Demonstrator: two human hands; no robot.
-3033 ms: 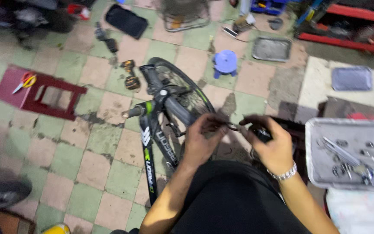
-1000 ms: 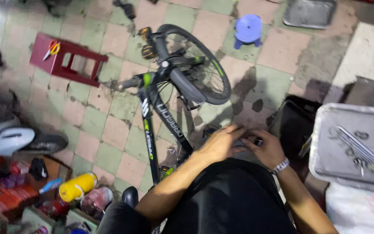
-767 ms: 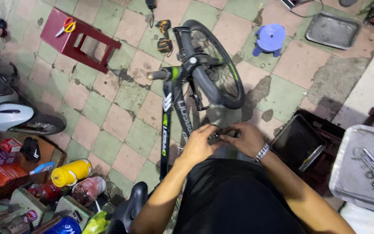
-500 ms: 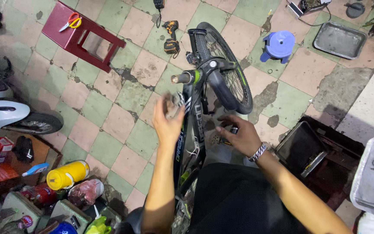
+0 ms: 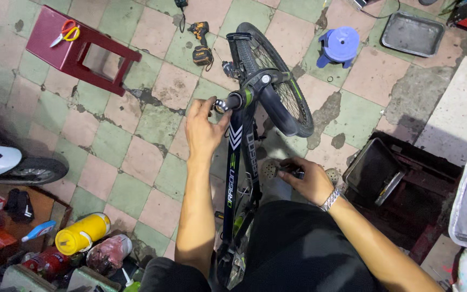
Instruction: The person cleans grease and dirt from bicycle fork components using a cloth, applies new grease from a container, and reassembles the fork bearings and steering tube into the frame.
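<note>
Head view, with the bicycle frame [image 5: 241, 162] as the landmark: it is dark with green accents and runs up the middle of the picture from the person's lap to the front wheel [image 5: 277, 81], which lies on the tiled floor [image 5: 136, 119].

The left hand [image 5: 204, 127] reaches to the upper left of the frame; its fingertips touch the silver end of the handlebar stub [image 5: 228, 103], fingers loosely curled around it rather than clenched. The right hand [image 5: 309, 178] sits just right of the frame, lower down, its grip closed on a small dark tool [image 5: 293, 172] whose exact kind is too small to tell. A metal watch [image 5: 331, 199] is on that wrist.

Above the frame, beyond the wheel, a yellow-and-black cordless drill [image 5: 201, 46] lies on the floor. Up and to the left of the frame stands a red stool [image 5: 77, 51] with orange-handled scissors [image 5: 65, 32] on top. Up and to the right is a small blue stool [image 5: 340, 44], and past it a grey metal tray [image 5: 413, 34]. To the right of the frame is a dark open case [image 5: 390, 178]. Down and to the left lies a yellow bottle [image 5: 82, 233].
</note>
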